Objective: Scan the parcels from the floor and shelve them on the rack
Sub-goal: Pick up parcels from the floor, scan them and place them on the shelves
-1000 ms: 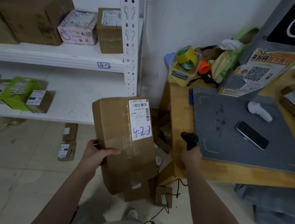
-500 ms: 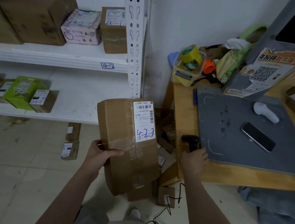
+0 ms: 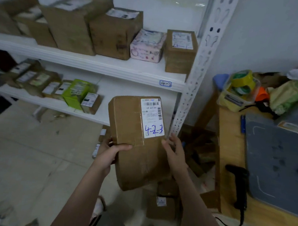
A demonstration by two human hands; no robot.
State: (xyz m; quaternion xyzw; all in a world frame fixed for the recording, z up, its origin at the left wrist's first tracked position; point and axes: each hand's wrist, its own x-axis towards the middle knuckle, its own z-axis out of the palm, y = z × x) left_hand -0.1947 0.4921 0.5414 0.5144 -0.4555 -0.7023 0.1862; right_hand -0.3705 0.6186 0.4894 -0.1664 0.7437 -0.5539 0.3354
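Observation:
I hold a brown cardboard parcel (image 3: 133, 140) with a white label marked 4-2-3 in blue, in front of the white rack (image 3: 87, 66). My left hand (image 3: 110, 154) grips its left edge, thumb across the front. My right hand (image 3: 175, 151) lies against its right side with the fingers spread and fairly straight. The black barcode scanner (image 3: 237, 185) lies on the front left part of the wooden table (image 3: 231, 147), its cable hanging over the edge. More small parcels (image 3: 162, 204) sit on the floor below the one I hold.
The upper shelf carries several brown boxes and a pink box (image 3: 147, 46). The lower shelf (image 3: 55, 103) holds small parcels and a green box (image 3: 76, 92). A grey mat (image 3: 273, 159), a tub with tape rolls (image 3: 238, 91) and clutter sit on the table.
My right hand has let go of the scanner, which now lies on the table, and has come over to the parcel's right side. My view has swung left and up toward the rack.

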